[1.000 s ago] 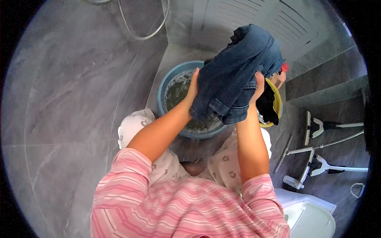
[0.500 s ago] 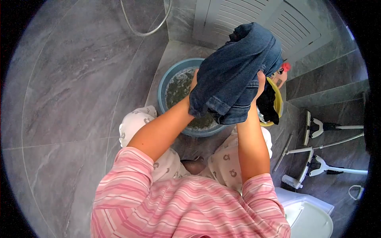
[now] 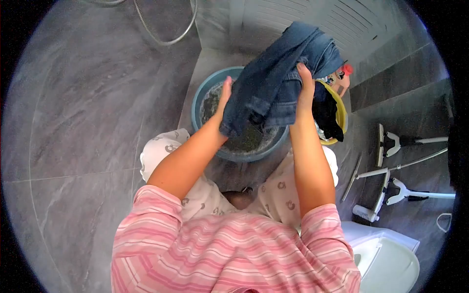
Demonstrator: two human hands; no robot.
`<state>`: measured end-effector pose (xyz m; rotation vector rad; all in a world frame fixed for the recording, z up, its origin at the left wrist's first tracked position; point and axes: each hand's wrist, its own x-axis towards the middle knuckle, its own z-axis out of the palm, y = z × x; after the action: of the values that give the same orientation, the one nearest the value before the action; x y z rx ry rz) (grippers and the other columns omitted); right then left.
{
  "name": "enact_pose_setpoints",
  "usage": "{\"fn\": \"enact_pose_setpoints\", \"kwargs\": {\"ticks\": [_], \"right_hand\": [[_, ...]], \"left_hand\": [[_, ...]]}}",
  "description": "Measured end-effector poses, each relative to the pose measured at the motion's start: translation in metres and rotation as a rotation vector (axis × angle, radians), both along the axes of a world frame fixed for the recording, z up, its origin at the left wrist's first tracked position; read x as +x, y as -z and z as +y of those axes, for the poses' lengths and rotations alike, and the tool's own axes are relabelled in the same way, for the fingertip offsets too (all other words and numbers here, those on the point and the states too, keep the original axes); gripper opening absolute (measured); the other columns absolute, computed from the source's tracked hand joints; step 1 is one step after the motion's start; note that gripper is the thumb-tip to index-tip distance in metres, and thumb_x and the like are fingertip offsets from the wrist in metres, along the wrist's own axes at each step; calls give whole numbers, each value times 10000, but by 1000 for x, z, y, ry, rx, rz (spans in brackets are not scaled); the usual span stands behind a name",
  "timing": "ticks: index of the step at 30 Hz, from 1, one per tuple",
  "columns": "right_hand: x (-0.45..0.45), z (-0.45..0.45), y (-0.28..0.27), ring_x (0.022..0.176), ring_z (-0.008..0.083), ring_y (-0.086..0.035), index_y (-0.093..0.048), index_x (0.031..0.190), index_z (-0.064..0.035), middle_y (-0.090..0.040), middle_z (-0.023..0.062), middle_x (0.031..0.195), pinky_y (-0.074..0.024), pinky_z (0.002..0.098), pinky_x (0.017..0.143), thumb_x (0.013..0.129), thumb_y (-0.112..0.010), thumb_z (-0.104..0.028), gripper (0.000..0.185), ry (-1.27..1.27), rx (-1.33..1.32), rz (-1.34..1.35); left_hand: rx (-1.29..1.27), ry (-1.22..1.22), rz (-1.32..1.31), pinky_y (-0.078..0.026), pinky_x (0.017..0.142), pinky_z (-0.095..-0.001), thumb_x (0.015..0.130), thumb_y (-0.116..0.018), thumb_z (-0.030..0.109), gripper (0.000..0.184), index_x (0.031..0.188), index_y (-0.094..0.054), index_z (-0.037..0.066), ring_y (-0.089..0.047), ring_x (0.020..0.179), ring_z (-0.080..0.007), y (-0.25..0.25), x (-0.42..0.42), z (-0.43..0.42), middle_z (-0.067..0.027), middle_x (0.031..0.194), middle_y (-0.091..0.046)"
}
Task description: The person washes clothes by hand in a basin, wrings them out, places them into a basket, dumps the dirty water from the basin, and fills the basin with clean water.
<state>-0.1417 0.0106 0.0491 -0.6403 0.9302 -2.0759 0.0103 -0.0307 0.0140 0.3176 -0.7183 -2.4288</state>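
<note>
A bunched pair of dark blue jeans (image 3: 268,78) is held up between my two hands. My left hand (image 3: 225,100) grips the left side, its thumb showing along the edge and its other fingers hidden behind the cloth. My right hand (image 3: 305,90) clasps the right side with the thumb on top; those fingers are also out of sight. Below the jeans stands a round blue basin (image 3: 196,105) of dark, foamy water (image 3: 244,141), partly covered by the denim.
Right of the basin is a yellow tub (image 3: 344,117) holding black cloth (image 3: 327,112). A bottle with a red cap (image 3: 348,70) stands behind it. A shower hose (image 3: 168,43) hangs at the back. Mops and a squeegee (image 3: 380,146) are at right, near a toilet (image 3: 391,263).
The jeans have shifted slightly toward the back and tilted, with both hands still on them. My right thumb now shows higher up the cloth. The camera view has moved a little.
</note>
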Motion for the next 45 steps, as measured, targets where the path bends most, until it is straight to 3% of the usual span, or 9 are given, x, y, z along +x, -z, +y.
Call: {"fn": "enact_pose_setpoints", "kwargs": {"ticks": [7,12,16,20,29,33,38,43,45], "right_hand": [[-2,-15,-2,1047,231,-493,-412,1195,43,-508,109,1160,-345,324,949,703,-697,-85,583,245,-49,295],[25,-33,-2,1158,291,-385,-266,1257,82,-395,197,1257,-244,347,1021,589,-813,-178,902,562,42,558],[57,-42,13,1127,316,-417,-283,1241,95,-438,211,1205,-286,372,1001,531,-840,-202,950,562,113,769],[95,-36,-10,1083,306,-456,-340,1182,99,-474,207,1151,-329,380,963,516,-843,-231,897,371,32,539],[102,-23,0,1011,307,-515,-444,1092,75,-531,191,1067,-378,379,901,550,-826,-187,712,588,69,1269],[106,-17,2,985,344,-529,-537,1009,39,-560,183,1044,-385,410,876,517,-827,-219,627,536,120,1252],[100,-13,-13,993,436,-489,-561,1017,-3,-548,244,1034,-354,499,899,481,-766,-479,746,583,141,1434],[78,20,-82,805,317,-605,-617,969,-58,-630,144,824,-458,393,718,622,-732,-407,505,47,229,1705],[64,19,-77,736,290,-620,-640,950,-89,-636,116,740,-472,362,675,684,-690,-398,411,171,85,1754]], "left_hand": [[216,-56,-253,-348,944,-410,805,-238,715,752,1265,-453,161,-471,1121,-196,-49,32,16,-40,1243,-502],[-59,-193,-62,-424,881,-340,811,-509,564,646,1278,-382,137,-506,1089,-189,-14,5,14,-43,1218,-504],[195,-374,51,-421,912,-376,803,-555,521,677,1291,-334,107,-506,1093,-203,-16,-10,10,-77,1205,-500],[399,-515,139,-421,913,-387,808,-537,530,664,1279,-358,98,-498,1098,-247,-2,-9,-9,-99,1212,-494],[178,-407,390,-410,926,-401,904,-417,368,414,1207,-467,90,-513,1060,-269,-6,-9,-8,-116,1195,-515],[139,-294,352,-406,929,-406,901,-416,371,414,1202,-470,93,-510,1063,-276,-10,-8,-9,-117,1195,-516],[108,-210,319,-401,934,-412,897,-415,375,414,1197,-474,97,-507,1066,-284,-11,-12,-9,-117,1195,-516],[105,-169,306,-397,938,-417,893,-414,379,413,1192,-479,101,-503,1069,-293,-12,-10,-13,-117,1195,-517],[115,-169,301,-395,939,-420,891,-414,380,413,1190,-480,103,-502,1070,-296,-12,-10,-15,-117,1195,-517]]}}
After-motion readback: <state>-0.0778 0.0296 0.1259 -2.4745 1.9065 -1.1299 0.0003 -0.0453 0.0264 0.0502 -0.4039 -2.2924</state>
